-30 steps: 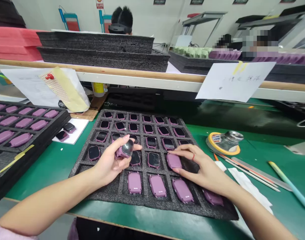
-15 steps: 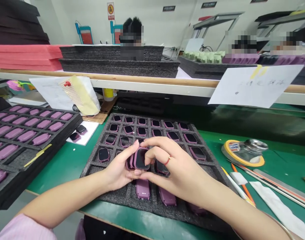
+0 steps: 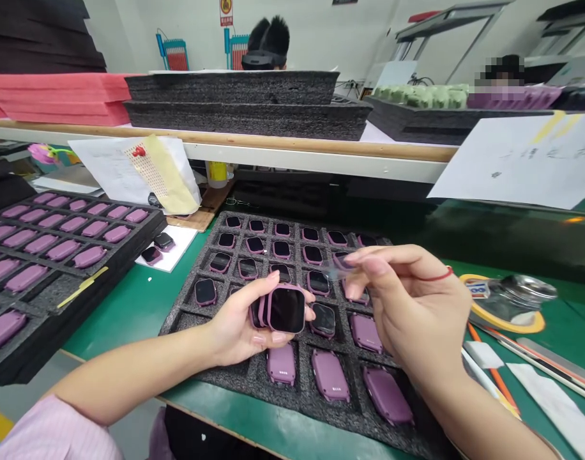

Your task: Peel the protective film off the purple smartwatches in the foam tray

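Observation:
My left hand (image 3: 242,319) is closed round a small stack of purple smartwatch bodies (image 3: 286,309), the front one turned with its black screen towards me. My right hand (image 3: 407,300) is held up to the right of the stack, apart from it. Thumb and forefinger pinch a thin clear film (image 3: 334,269), blurred by motion. Under both hands lies a black foam tray (image 3: 177,319) with square compartments. Most watches in it show black screens; several near the front, such as one purple watch (image 3: 331,375), lie back side up.
At left stands another foam tray (image 3: 129,255) of purple watch bodies. Beside it, two watches lie on white paper (image 3: 180,252). A glass jar (image 3: 527,291) with a metal top, a roll of yellow tape and pens are at right. A shelf (image 3: 292,156) crosses behind; a person sits beyond.
My right hand has pulled away from the front watch's screen, to the right and up, with the clear film between its fingers. My left hand still holds the stack. The view has shifted slightly.

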`<state>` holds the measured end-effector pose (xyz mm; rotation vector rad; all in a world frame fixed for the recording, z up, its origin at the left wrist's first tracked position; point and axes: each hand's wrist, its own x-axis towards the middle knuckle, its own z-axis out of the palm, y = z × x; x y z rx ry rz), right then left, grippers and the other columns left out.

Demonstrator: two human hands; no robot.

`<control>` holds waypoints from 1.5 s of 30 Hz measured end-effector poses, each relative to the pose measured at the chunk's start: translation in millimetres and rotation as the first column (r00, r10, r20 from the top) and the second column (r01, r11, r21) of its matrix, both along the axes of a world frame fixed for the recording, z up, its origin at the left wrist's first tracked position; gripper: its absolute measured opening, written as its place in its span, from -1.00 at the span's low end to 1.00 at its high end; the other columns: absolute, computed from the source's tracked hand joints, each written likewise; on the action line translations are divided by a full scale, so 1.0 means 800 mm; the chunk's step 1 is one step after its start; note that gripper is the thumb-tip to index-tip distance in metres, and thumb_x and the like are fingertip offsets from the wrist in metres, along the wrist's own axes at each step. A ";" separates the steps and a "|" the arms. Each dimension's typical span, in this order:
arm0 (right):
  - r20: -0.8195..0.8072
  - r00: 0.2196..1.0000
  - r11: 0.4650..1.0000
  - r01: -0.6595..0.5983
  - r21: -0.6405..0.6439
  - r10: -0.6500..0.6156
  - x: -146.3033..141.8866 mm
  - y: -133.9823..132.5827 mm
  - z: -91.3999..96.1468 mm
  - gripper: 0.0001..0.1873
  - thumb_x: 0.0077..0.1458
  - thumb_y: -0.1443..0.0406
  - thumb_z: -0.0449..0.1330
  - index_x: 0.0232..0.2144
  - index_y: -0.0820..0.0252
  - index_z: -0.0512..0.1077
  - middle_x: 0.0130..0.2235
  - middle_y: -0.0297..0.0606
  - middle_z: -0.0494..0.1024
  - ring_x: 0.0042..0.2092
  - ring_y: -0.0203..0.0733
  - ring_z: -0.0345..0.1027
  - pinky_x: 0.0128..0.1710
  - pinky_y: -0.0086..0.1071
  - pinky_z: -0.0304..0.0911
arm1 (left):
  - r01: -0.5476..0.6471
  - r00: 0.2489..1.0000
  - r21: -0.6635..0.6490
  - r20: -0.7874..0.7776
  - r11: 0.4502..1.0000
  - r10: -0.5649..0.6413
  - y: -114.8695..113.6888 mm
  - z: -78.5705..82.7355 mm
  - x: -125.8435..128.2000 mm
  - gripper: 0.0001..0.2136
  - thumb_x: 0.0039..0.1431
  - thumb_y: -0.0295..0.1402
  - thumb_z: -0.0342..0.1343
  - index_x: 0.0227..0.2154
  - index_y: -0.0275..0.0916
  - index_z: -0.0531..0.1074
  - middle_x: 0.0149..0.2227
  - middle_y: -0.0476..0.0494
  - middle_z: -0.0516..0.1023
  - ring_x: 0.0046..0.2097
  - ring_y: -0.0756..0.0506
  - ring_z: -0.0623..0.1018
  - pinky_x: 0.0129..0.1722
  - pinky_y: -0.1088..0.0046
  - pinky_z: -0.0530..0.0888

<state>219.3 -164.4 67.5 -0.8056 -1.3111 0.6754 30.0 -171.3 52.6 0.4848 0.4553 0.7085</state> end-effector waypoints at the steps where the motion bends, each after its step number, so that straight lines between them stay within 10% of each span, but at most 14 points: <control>1: -0.046 0.999 0.999 0.000 -0.048 -0.003 0.001 0.002 -0.003 -0.89 0.17 0.23 0.33 -0.40 0.08 0.53 -0.31 -0.35 0.64 -0.48 -0.35 0.50 -0.37 -0.42 0.50 | 0.001 1.000 -0.002 0.002 1.000 -0.001 0.000 0.000 0.000 -0.57 -0.04 -0.07 0.37 -0.33 -0.41 0.58 -0.41 -0.20 0.58 -0.66 0.12 0.36 -0.75 0.64 -0.03; 6: -0.093 0.994 0.995 -0.066 -0.078 0.058 -0.002 0.007 -0.013 -0.84 0.09 0.28 0.39 -0.24 0.07 0.54 -0.16 -0.31 0.68 -0.09 -0.21 0.60 0.01 -0.34 0.52 | 0.002 1.000 0.004 0.010 1.000 -0.002 0.001 0.000 -0.001 -0.58 0.00 -0.08 0.34 -0.33 -0.42 0.58 -0.40 -0.23 0.59 -0.65 0.11 0.37 -0.75 0.63 -0.07; 11: 0.014 0.997 0.994 -0.076 -0.077 0.078 -0.004 0.005 -0.013 -1.00 0.16 0.31 0.32 -0.32 0.10 0.55 -0.26 -0.31 0.69 -0.24 -0.21 0.63 -0.15 -0.35 0.60 | 0.000 1.000 0.020 -0.009 1.000 0.000 0.001 0.001 -0.002 -0.60 -0.01 -0.09 0.34 -0.33 -0.41 0.58 -0.41 -0.21 0.58 -0.65 0.10 0.37 -0.75 0.61 -0.09; 16: 0.289 0.949 0.958 0.041 0.283 -0.126 0.004 -0.001 -0.012 -0.81 0.11 0.46 0.32 -0.30 0.04 0.58 -0.28 -0.32 0.68 -0.22 -0.16 0.61 -0.15 -0.25 0.59 | 0.016 1.000 0.033 -0.009 0.999 -0.016 0.001 -0.001 -0.001 -0.63 -0.01 -0.14 0.32 -0.32 -0.41 0.56 -0.39 -0.21 0.58 -0.64 0.10 0.35 -0.73 0.60 -0.10; 20: 0.583 0.792 0.836 -0.188 0.516 -0.182 0.014 -0.014 -0.007 -0.61 0.09 0.54 0.30 -0.07 0.08 0.55 -0.15 -0.25 0.68 -0.15 -0.15 0.60 -0.14 -0.32 0.58 | 0.010 1.000 0.043 -0.008 0.999 -0.010 -0.001 -0.004 -0.001 -0.61 0.04 -0.08 0.28 -0.37 -0.40 0.53 -0.49 -0.13 0.49 -0.66 0.11 0.30 -0.73 0.60 -0.08; 28: 0.754 0.644 0.804 -0.377 0.460 -0.129 0.020 -0.033 -0.011 -0.70 0.31 0.43 0.12 0.03 0.18 0.50 -0.02 -0.28 0.65 0.08 -0.20 0.49 0.16 -0.37 0.41 | 0.001 1.000 -0.010 -0.022 1.000 -0.001 -0.001 -0.001 -0.003 -0.58 0.00 -0.06 0.31 -0.34 -0.42 0.54 -0.48 -0.07 0.43 -0.62 0.13 0.29 -0.71 0.64 -0.03; 34: 0.756 0.645 0.886 -0.280 0.369 -0.112 0.014 -0.048 -0.017 -0.63 0.38 0.33 0.00 0.11 -0.06 0.46 -0.07 -0.29 0.66 0.01 -0.08 0.55 0.03 -0.19 0.52 | 0.033 0.999 0.008 -0.012 0.999 -0.033 -0.002 0.000 -0.003 -0.57 0.02 -0.05 0.28 -0.32 -0.42 0.56 -0.52 -0.04 0.38 -0.62 0.13 0.27 -0.71 0.63 -0.05; 41: 0.741 0.646 0.805 -0.334 0.490 -0.183 -0.001 -0.029 -0.008 -0.54 0.06 0.33 0.35 0.04 0.02 0.45 -0.24 -0.27 0.68 -0.23 -0.04 0.54 -0.18 -0.09 0.50 | -0.006 0.996 0.114 -0.086 0.993 0.015 -0.006 -0.002 0.000 -0.53 -0.01 0.06 0.32 -0.41 -0.34 0.46 -0.57 0.05 0.33 -0.66 0.18 0.14 -0.72 0.62 -0.11; 45: 0.716 0.694 0.921 -0.228 0.316 -0.074 -0.013 -0.028 -0.011 -0.27 0.01 0.14 0.42 0.19 0.14 0.30 -0.26 -0.21 0.56 -0.29 -0.10 0.44 -0.30 -0.17 0.43 | 0.033 0.992 0.284 -0.123 0.958 0.003 -0.008 -0.007 0.003 -0.52 0.05 0.11 0.26 -0.41 -0.29 0.38 -0.67 0.16 0.20 -0.69 0.17 0.02 -0.72 0.60 -0.14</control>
